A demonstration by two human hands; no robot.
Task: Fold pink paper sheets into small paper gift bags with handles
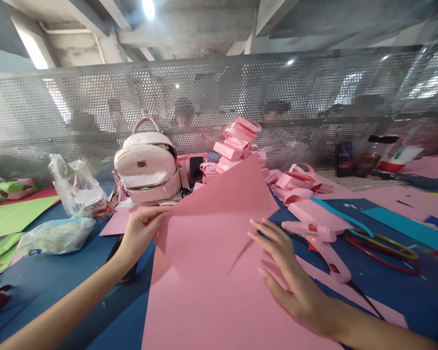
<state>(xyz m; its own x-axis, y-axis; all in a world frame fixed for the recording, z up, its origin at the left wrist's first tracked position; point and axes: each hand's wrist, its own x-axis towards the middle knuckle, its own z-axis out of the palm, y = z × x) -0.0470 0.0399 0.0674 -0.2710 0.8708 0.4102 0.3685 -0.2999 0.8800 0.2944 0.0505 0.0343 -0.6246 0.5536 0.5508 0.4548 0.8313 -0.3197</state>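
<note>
Perforated metal panelling (222, 82) is standing along the far side of a blue table (73, 287), with concrete beams (190, 43) spanning overhead. Large pink paper (211, 296) is occupying the middle of the table, directly in front of the person; its far portion is slanting upward to a corner, and whether one sheet or two are lying there cannot be determined. The left hand (138, 233) is pinching the paper's left edge between thumb and bent fingers. The right hand (294, 282) is hovering over or resting on the right side, fingers spread and gripping nothing; contact cannot be confirmed. A pink glue gun (326, 243) is lying just beyond the right hand. Folded pink pieces (237, 146) are forming a pile behind the paper. A pale backpack (146, 167) is sitting left of that pile, and a clear plastic bag (58, 236) is lying farther left.
</note>
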